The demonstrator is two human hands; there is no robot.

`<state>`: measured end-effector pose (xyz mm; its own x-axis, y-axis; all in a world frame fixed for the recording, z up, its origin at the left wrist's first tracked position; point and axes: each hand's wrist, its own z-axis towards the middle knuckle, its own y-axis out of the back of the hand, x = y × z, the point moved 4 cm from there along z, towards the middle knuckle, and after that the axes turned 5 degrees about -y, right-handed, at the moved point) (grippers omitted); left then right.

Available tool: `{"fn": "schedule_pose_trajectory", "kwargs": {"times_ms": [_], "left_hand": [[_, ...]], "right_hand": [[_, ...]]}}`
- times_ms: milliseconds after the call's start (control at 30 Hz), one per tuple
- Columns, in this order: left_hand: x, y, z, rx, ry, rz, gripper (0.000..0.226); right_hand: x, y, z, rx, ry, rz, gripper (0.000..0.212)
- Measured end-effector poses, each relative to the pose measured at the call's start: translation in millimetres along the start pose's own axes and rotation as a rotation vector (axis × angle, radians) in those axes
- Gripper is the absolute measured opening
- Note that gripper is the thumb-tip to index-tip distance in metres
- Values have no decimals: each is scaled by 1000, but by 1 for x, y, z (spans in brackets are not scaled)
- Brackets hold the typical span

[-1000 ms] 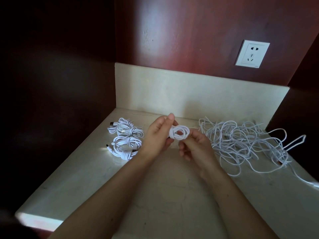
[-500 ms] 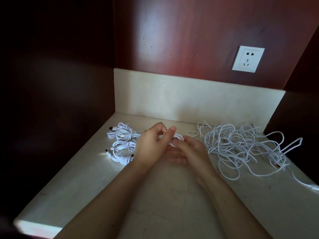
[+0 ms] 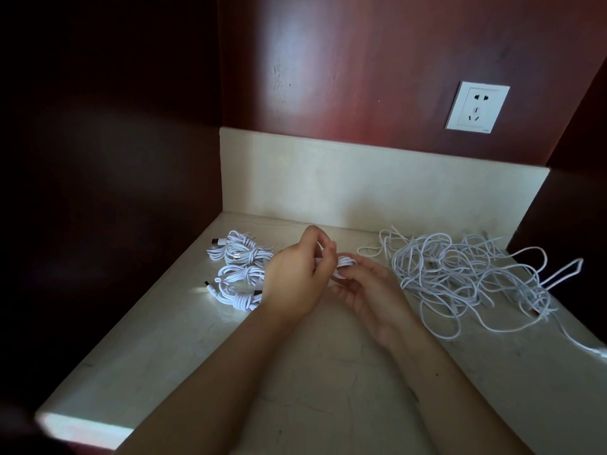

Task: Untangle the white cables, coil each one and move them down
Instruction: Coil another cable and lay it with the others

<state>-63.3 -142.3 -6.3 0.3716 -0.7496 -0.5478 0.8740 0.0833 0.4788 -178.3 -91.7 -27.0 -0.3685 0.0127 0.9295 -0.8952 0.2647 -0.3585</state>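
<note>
Both hands hold one small white coiled cable [image 3: 344, 262] above the middle of the pale stone counter [image 3: 295, 372]. My left hand [image 3: 295, 277] curls over the coil from the left, fingers bent on top of it. My right hand [image 3: 368, 290] lies palm up beneath it and pinches its right end. Most of the coil is hidden between the fingers. A tangled heap of white cables [image 3: 460, 274] sprawls on the right. Several finished coiled cables [image 3: 239, 267] lie in a cluster on the left.
A pale backsplash [image 3: 361, 188] runs behind the counter, with dark red wood walls on the left and back. A white wall socket [image 3: 476, 106] sits above the tangle. One loose cable end [image 3: 588, 348] trails off toward the right edge.
The coil was held upright, its loop facing me; both hands have lowered it toward the counter and turned it flat, and the left fingers have closed over it.
</note>
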Motion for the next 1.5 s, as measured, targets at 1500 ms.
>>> {"fn": "schedule_pose_trajectory", "kwargs": {"times_ms": [1500], "left_hand": [[24, -20, -1, 22, 499, -611, 46]], "right_hand": [[11, 16, -4, -261, 726, -850, 10]]}}
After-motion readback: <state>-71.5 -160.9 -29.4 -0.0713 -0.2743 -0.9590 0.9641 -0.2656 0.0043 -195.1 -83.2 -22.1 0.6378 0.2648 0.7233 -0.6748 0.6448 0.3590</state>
